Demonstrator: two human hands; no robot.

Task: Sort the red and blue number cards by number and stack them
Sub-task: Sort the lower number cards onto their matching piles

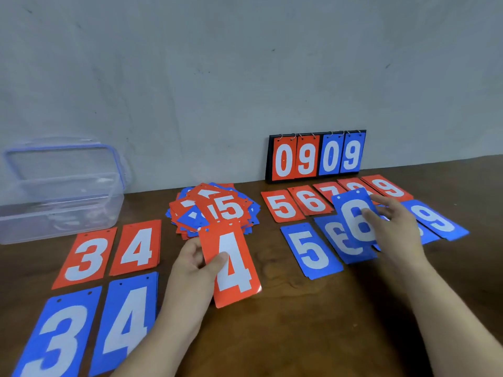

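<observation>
Far left of the unsorted heap [215, 210] sits a clear plastic box [62, 191]. Left of the heap, nearer the person, lie sorted stacks: the red 3 stack [84, 258] and red 4 stack [137, 247], with the blue 3 stack [57, 336] and blue 4 stack [128, 322] in front of them. Just in front of the heap, the left hand [193, 270] pinches a red 4 card [231, 262] between thumb and fingers; it is not yet on its stack. Right of the heap runs a red row from the red 5 stack [281, 206] to 9, with a blue row in front. There the right hand [394, 227] grasps a blue 6 card [356, 216], thumb on its face, over the blue 6 stack [340, 240]. The blue 9 stack [435, 220] lies farthest right. With the heap this thick, I judge the sorting roughly half done; no stacks for 0 to 2 show
</observation>
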